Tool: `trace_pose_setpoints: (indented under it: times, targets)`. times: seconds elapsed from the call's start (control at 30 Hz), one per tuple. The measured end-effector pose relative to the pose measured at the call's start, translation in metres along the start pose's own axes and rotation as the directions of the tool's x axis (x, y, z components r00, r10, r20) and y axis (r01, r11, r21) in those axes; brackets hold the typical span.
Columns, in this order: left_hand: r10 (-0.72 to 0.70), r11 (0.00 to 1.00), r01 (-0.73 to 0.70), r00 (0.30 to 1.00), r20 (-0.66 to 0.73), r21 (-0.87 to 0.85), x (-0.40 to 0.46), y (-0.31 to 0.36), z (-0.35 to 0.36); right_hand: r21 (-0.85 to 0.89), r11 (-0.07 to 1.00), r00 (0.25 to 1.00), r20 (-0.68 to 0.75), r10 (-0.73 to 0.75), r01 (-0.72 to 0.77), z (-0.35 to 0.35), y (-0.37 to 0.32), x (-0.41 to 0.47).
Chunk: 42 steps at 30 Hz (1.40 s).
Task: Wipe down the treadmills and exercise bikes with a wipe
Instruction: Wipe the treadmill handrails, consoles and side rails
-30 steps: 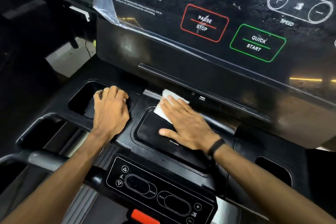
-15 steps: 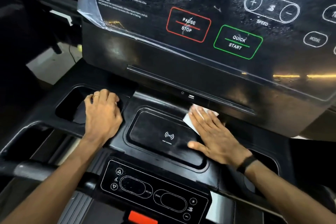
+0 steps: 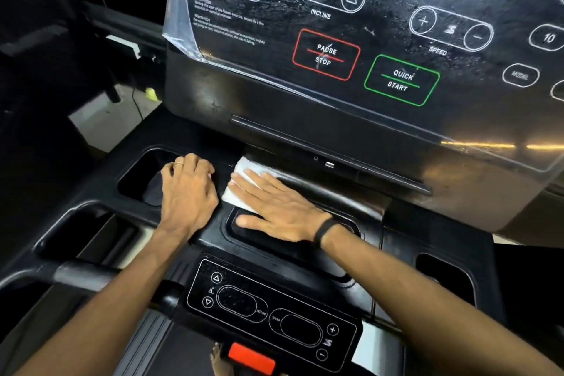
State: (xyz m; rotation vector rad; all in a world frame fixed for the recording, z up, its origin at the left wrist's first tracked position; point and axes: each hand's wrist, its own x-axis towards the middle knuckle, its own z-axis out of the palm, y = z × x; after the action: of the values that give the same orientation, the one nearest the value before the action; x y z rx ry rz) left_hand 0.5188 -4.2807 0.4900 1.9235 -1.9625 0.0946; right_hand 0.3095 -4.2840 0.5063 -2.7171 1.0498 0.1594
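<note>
A black treadmill console [image 3: 305, 131] fills the view, its upper panel under clear plastic film. My right hand [image 3: 274, 207] lies flat with straight fingers on a white wipe [image 3: 244, 169], pressing it onto the left end of the recessed charging tray [image 3: 293, 241] below the panel. My left hand [image 3: 189, 192] rests palm down on the ridge between the left cup holder [image 3: 143, 174] and the tray, fingers curving over the holder's edge, a ring on one finger. Most of the wipe is hidden under my fingers.
A lower control strip [image 3: 271, 314] with incline and speed buttons sits near me, a red safety tab [image 3: 251, 357] below it. A grey handlebar [image 3: 88, 278] runs at the left. Another cup holder [image 3: 442, 278] opens at the right. Pale floor [image 3: 106, 122] shows beyond the left side.
My right hand has slid the wipe from the tray's right end back to its left end, close to my left hand. The left hand has stayed put. The camera shifted.
</note>
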Motion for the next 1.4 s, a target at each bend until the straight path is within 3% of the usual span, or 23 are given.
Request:
trace_pose_setpoints:
  times: [0.07, 0.23, 0.37, 0.47, 0.63, 0.8, 0.97, 1.07, 1.2, 1.23, 1.4]
  targets:
    - [0.002, 1.000, -0.002, 1.000, 0.004, 0.002, 0.000, -0.001, 0.000, -0.020, 1.000, 0.999, -0.035, 0.012, -0.013, 0.002, 0.017, -0.037]
    - [0.019, 1.000, -0.019, 1.000, 0.005, 0.013, 0.000, 0.001, 0.000, 0.050, 0.979, 0.972, -0.125, 0.201, -0.196, 0.017, 0.040, -0.141]
    - [0.026, 1.000, -0.026, 1.000, -0.011, 0.007, -0.001, 0.000, 0.002, 0.208, 0.911, 0.904, -0.170, 0.393, -0.357, 0.030, 0.024, -0.195]
    - [0.030, 1.000, -0.030, 0.999, -0.013, -0.006, -0.001, 0.000, 0.002, 0.212, 0.882, 0.871, -0.178, 0.458, -0.420, 0.037, -0.002, -0.204]
    - [0.121, 0.992, -0.122, 0.992, -0.034, -0.042, -0.002, 0.003, 0.000, 0.128, 0.923, 0.914, -0.139, 0.380, -0.364, 0.047, -0.018, -0.219]
    - [0.204, 0.974, -0.202, 0.979, 0.011, -0.101, 0.002, 0.003, 0.000, 0.219, 0.801, 0.783, -0.183, 0.594, -0.557, 0.044, 0.011, -0.201]
    - [0.177, 0.979, -0.173, 0.984, 0.031, -0.105, 0.000, 0.004, -0.002, 0.083, 0.946, 0.944, -0.085, 0.319, -0.313, 0.047, -0.027, -0.232]
    - [0.173, 0.980, -0.169, 0.984, 0.031, -0.103, 0.001, 0.005, -0.002, 0.093, 0.945, 0.938, -0.126, 0.324, -0.314, 0.042, -0.003, -0.217]
    - [0.169, 0.980, -0.164, 0.985, 0.035, -0.113, 0.000, 0.004, -0.002, 0.169, 0.828, 0.802, -0.208, 0.560, -0.534, 0.041, 0.014, -0.172]
    - [0.170, 0.980, -0.165, 0.985, 0.036, -0.115, 0.000, 0.004, -0.002, 0.157, 0.826, 0.799, -0.208, 0.564, -0.542, 0.042, 0.008, -0.170]
    - [0.144, 0.983, -0.141, 0.990, 0.011, -0.117, -0.002, 0.002, -0.001, 0.155, 0.955, 0.960, -0.083, 0.269, -0.254, 0.044, -0.031, -0.225]
